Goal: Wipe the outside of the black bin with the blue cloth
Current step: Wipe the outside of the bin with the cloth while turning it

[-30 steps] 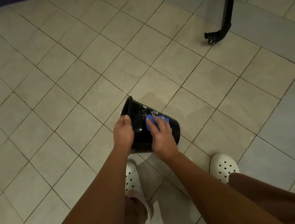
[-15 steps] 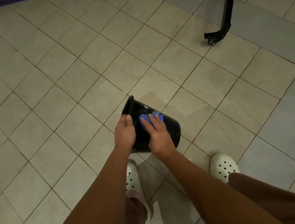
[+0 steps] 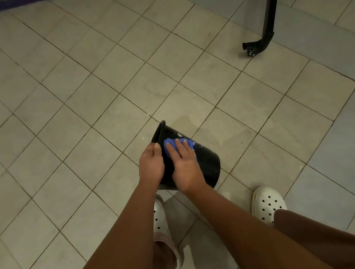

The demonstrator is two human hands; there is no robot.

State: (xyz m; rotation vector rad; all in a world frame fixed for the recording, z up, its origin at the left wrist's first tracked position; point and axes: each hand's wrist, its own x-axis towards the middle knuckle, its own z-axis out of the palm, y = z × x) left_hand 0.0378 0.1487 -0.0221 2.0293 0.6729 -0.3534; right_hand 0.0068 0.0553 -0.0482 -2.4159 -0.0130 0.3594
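A black bin (image 3: 209,163) is held tipped on its side above the tiled floor, its open rim turned to the left and its base to the lower right. White soap flecks dot its upper wall. My left hand (image 3: 151,164) grips the rim, thumb on the outside. My right hand (image 3: 184,166) lies flat on the bin's side wall and presses a blue cloth (image 3: 169,144) against it near the rim. Most of the cloth is hidden under my fingers.
A black metal leg with a caster wheel (image 3: 259,45) stands at the upper right. My feet in white perforated clogs (image 3: 267,204) are just below the bin. A damp patch (image 3: 192,122) darkens the tile beyond the bin. Beige floor tiles lie all around.
My right hand has slid the blue cloth along the bin's wall toward the rim, nearer my left hand. The bin and my left hand have hardly moved.
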